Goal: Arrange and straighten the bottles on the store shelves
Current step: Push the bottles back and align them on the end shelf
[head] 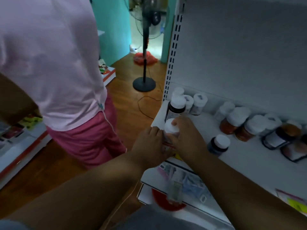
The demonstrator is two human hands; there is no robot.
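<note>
A white-capped bottle (pixel 171 127) stands at the front left corner of the white shelf (pixel 249 156). My left hand (pixel 149 143) grips its body from the left, and my right hand (pixel 186 133) grips it from the right, thumb on the cap. Just behind it stands a tall dark bottle (pixel 176 108) with a white cap. Further back are small white bottles (pixel 198 103). A lone dark bottle (pixel 219 143) stands to the right of my right hand. Several orange and dark bottles (pixel 235 122) crowd the shelf's right side, and some (pixel 275 138) lie on their sides.
A person in a pale shirt and pink shorts (pixel 66 80) stands close on the left in the aisle. A standing fan (pixel 144 47) with its cord on the wooden floor is behind. Lower shelves (pixel 182 180) hold packets. Another shelf unit (pixel 16 146) is at left.
</note>
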